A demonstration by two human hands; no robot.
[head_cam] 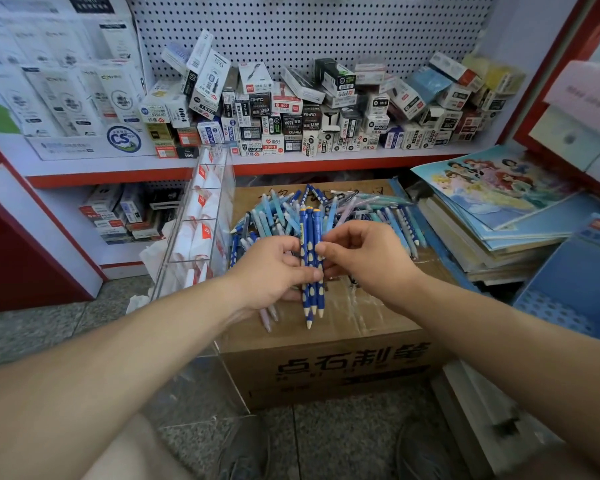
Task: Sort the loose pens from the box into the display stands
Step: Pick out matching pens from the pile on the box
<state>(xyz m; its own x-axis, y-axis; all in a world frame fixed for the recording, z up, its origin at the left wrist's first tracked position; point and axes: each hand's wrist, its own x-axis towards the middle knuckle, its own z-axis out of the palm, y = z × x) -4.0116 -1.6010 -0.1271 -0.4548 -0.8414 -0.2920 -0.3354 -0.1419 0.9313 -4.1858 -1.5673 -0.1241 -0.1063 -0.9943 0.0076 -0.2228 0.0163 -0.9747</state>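
Display stand (201, 216): one, clear acrylic, tiered, standing just left of the box. Left hand (271, 271): one, gripping three dark blue pens (310, 265), thumb lying across them; two pale pens (269, 315) poking out beneath it. Right hand (364, 258): one, pinching the same three pens from the other side. Box (326, 368): one, cardboard, carrying the loose pens (326, 209) heaped behind both hands, too many to count. Books (499, 209): one stack, lying right.
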